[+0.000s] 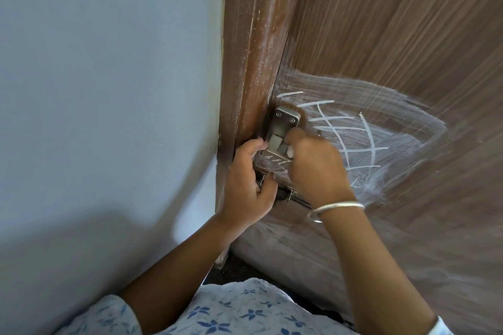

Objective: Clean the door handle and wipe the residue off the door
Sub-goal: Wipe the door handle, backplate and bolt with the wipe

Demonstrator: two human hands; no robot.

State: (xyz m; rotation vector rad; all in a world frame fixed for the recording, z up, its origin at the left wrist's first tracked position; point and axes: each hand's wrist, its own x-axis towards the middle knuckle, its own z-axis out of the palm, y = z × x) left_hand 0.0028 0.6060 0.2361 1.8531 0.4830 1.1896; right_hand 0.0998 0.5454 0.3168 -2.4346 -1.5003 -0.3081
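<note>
The brown wood-grain door (408, 35) carries white crossed lines and a wide white smear (351, 133) to the right of its handle. The handle is a metal lock plate (285, 117) at the door's left edge, with white marks on its lower part. My right hand (315, 168) is closed on a small white object (290, 151), pressed against the plate; I cannot tell what it is. My left hand (245, 185) curls around the door's edge beside the plate, thumb near the dark sliding bolt (298, 200).
A brown door frame (253, 62) with pale scuffs runs up the left of the door. A pale blue wall (109, 90) fills the left side. A silver bangle (334, 209) sits on my right wrist. Dark floor shows below, between my arms.
</note>
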